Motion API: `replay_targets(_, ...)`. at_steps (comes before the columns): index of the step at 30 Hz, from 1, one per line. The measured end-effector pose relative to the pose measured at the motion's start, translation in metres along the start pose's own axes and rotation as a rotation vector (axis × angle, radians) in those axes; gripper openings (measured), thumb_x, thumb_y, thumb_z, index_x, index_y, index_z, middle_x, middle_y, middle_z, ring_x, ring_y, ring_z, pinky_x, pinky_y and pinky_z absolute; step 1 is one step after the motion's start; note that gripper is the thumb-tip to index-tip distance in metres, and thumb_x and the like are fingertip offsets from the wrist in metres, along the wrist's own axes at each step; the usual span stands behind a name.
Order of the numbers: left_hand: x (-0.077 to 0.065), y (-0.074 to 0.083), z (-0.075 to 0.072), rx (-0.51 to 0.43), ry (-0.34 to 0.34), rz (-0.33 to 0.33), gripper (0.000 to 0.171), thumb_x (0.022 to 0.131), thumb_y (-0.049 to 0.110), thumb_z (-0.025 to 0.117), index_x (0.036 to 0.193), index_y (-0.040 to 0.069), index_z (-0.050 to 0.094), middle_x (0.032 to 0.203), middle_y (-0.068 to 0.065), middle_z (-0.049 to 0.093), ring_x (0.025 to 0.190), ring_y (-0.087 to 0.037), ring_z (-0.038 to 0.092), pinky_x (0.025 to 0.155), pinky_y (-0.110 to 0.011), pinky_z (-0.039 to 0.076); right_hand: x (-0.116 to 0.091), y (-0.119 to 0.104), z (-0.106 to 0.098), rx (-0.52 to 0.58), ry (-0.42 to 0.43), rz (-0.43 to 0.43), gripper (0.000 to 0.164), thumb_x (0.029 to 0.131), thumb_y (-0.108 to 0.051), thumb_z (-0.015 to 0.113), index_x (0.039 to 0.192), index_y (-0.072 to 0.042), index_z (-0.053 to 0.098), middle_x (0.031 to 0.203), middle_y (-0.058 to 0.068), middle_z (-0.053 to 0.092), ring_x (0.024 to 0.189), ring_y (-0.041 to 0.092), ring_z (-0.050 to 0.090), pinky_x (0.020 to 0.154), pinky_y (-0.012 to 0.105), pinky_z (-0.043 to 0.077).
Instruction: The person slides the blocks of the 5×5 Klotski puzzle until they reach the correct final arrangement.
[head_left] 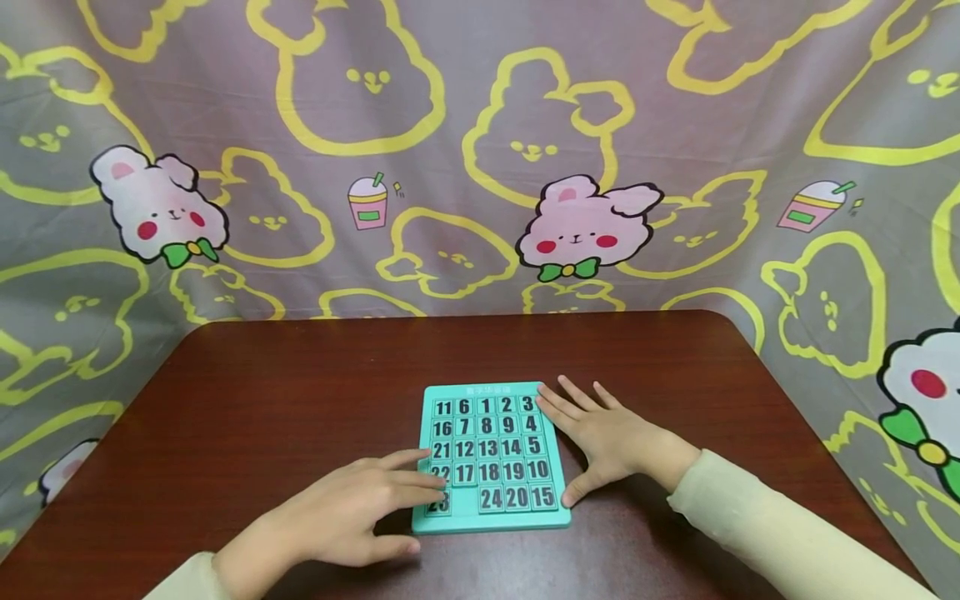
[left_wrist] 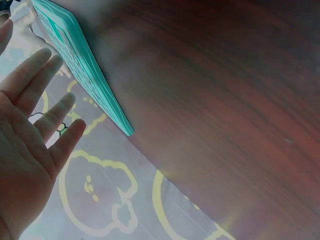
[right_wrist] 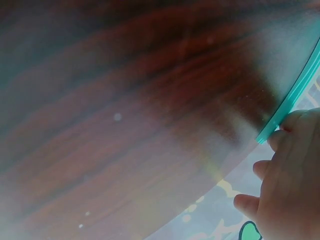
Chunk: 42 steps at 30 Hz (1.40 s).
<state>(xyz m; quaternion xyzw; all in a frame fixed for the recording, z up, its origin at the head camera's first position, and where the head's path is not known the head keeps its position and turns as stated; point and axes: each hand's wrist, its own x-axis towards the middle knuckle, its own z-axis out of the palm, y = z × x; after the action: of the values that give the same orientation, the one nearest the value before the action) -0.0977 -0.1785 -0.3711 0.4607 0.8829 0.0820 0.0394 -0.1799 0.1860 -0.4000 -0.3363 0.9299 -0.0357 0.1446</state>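
Observation:
A turquoise sliding number puzzle lies flat on the table, its numbered tiles facing up. Its bottom row shows 23, a bare slot, then 24, 20 and 15. My left hand reaches over the left side, fingers extended at tiles 22 and 23 and partly covering them; the thumb stays off the board. Spread along the right side is my right hand, index fingertip by the top corner and thumb by the lower corner. The right wrist view shows fingertips against the puzzle's edge.
The puzzle rests on a dark reddish-brown wooden table with rounded far corners. A grey-pink curtain printed with yellow outlines and rabbit faces hangs around the table's back and sides.

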Motion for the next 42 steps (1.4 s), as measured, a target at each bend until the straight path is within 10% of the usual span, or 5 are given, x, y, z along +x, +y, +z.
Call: replay_targets(42, 0.011, 0.002, 0.009, 0.003, -0.01, 0.044, 0.048, 0.093, 0.049, 0.063, 0.134, 0.025, 0.064, 0.14, 0.017, 0.058, 0.141, -0.026, 0.046, 0.097, -0.053, 0.051, 0.0, 0.002, 0.001, -0.016, 0.002, 0.008, 0.14, 0.055, -0.095, 0.057, 0.162, -0.02, 0.006, 0.169, -0.004, -0.002, 0.156, 0.032, -0.005, 0.12, 0.066, 0.004)
